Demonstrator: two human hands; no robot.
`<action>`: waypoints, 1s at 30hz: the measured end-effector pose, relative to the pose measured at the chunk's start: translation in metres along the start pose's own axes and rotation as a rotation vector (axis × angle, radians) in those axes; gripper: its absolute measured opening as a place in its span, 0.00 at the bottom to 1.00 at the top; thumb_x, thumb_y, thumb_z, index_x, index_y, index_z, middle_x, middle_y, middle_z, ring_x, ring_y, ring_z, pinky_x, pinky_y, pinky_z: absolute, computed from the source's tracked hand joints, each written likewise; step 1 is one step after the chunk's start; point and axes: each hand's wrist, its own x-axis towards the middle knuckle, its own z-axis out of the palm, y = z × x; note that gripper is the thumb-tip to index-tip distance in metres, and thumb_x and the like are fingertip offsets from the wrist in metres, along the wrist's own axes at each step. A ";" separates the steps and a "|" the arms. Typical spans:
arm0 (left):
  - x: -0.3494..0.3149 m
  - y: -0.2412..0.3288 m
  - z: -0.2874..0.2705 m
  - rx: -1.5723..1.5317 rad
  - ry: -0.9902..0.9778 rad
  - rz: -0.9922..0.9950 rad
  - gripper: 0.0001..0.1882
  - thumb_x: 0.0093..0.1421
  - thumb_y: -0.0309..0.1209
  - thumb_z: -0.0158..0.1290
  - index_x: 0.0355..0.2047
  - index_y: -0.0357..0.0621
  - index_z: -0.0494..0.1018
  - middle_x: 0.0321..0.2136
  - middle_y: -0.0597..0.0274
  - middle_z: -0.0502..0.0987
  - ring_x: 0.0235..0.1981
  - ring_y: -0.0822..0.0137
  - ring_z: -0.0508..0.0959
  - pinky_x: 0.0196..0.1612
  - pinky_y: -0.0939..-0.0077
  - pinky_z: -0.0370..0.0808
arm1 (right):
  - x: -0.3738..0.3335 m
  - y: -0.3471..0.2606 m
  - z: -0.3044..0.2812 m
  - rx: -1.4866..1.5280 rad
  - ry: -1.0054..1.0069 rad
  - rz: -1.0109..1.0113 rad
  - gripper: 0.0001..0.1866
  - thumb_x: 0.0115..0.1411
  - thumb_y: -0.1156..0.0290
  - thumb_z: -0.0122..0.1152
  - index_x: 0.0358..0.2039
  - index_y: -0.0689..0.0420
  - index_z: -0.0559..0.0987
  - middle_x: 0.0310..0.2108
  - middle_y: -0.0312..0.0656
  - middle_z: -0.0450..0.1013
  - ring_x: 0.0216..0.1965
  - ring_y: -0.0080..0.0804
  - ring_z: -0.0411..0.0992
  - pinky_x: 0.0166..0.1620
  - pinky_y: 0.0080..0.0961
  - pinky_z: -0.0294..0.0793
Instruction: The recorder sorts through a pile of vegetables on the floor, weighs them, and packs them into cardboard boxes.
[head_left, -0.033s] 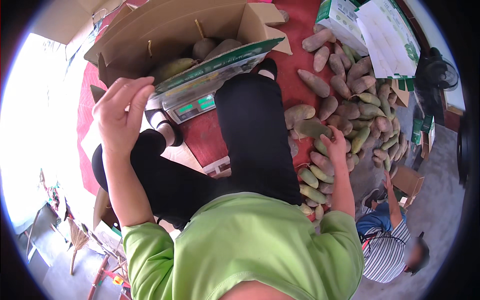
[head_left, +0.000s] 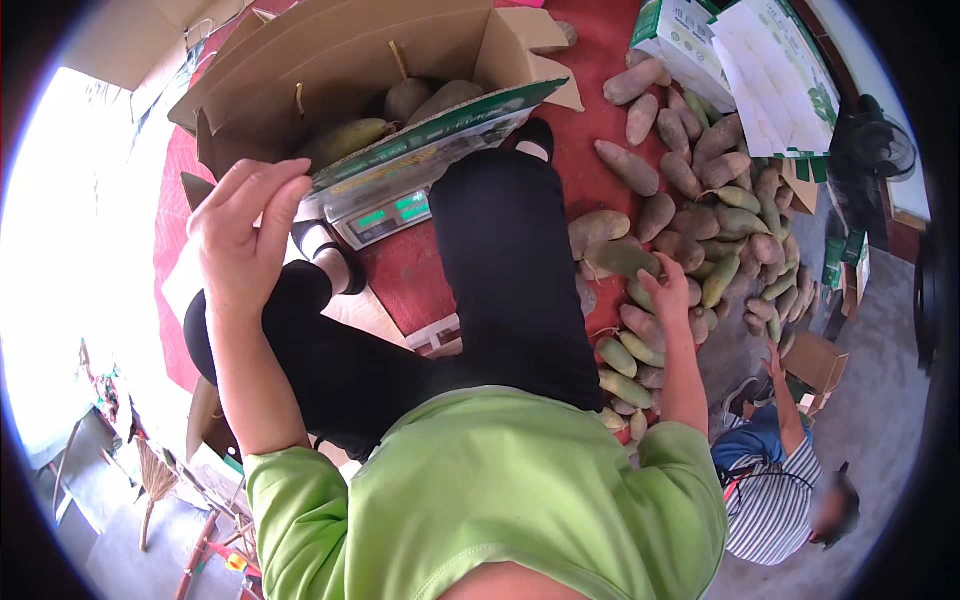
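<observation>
My left hand (head_left: 240,235) hovers beside the near left corner of an open cardboard box (head_left: 380,62). Its fingers are bent, with a gap to the thumb, and nothing shows between them. Several large radishes (head_left: 408,98) lie inside the box, part of them hidden by its green front wall. Under the box stands a scale (head_left: 380,218) with lit green displays. To the right, my right hand (head_left: 672,288) has its fingers closed round one end of a green radish (head_left: 622,259) at the near left of a big radish pile (head_left: 700,222).
The pile lies on a red mat (head_left: 610,130). Printed cartons (head_left: 770,75) stand behind it at the far right. At lower right, a person in a striped shirt (head_left: 770,505) reaches toward the pile. A broom (head_left: 155,475) lies at lower left. My knees flank the scale.
Almost nothing differs. My left hand has shifted very slightly, and the right hand keeps its place at the radish.
</observation>
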 end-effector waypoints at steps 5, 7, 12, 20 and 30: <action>0.002 -0.003 0.002 -0.041 0.050 0.081 0.04 0.54 0.19 0.56 0.31 0.34 0.78 0.22 0.60 0.75 0.22 0.72 0.74 0.26 0.82 0.69 | 0.003 0.008 0.019 -0.071 0.068 -0.140 0.26 0.50 0.64 0.66 0.49 0.60 0.75 0.37 0.48 0.72 0.37 0.40 0.73 0.42 0.31 0.71; -0.001 -0.005 0.000 -0.003 0.059 0.093 0.04 0.54 0.19 0.56 0.31 0.34 0.78 0.23 0.60 0.75 0.22 0.73 0.74 0.25 0.83 0.69 | 0.006 0.003 0.020 -0.059 0.056 -0.067 0.26 0.50 0.64 0.66 0.49 0.60 0.75 0.37 0.48 0.72 0.38 0.42 0.72 0.43 0.32 0.71; -0.001 -0.008 0.001 0.038 0.077 0.144 0.05 0.55 0.21 0.56 0.32 0.35 0.79 0.25 0.60 0.76 0.23 0.74 0.73 0.25 0.83 0.68 | 0.006 0.007 0.018 0.034 0.009 0.063 0.26 0.49 0.64 0.66 0.48 0.60 0.74 0.38 0.49 0.72 0.40 0.44 0.72 0.45 0.33 0.70; -0.002 0.000 0.002 0.025 0.046 0.069 0.06 0.53 0.22 0.59 0.32 0.35 0.79 0.23 0.59 0.75 0.22 0.70 0.74 0.25 0.81 0.70 | 0.002 0.027 0.022 0.284 -0.024 0.110 0.24 0.51 0.70 0.65 0.49 0.60 0.72 0.38 0.43 0.72 0.35 0.33 0.73 0.35 0.26 0.72; -0.002 0.001 -0.005 0.046 0.056 0.062 0.07 0.50 0.24 0.61 0.31 0.36 0.79 0.24 0.59 0.76 0.23 0.66 0.77 0.26 0.78 0.72 | -0.002 0.003 0.022 0.401 -0.014 0.236 0.22 0.53 0.71 0.65 0.48 0.59 0.71 0.30 0.36 0.72 0.25 0.20 0.71 0.23 0.18 0.66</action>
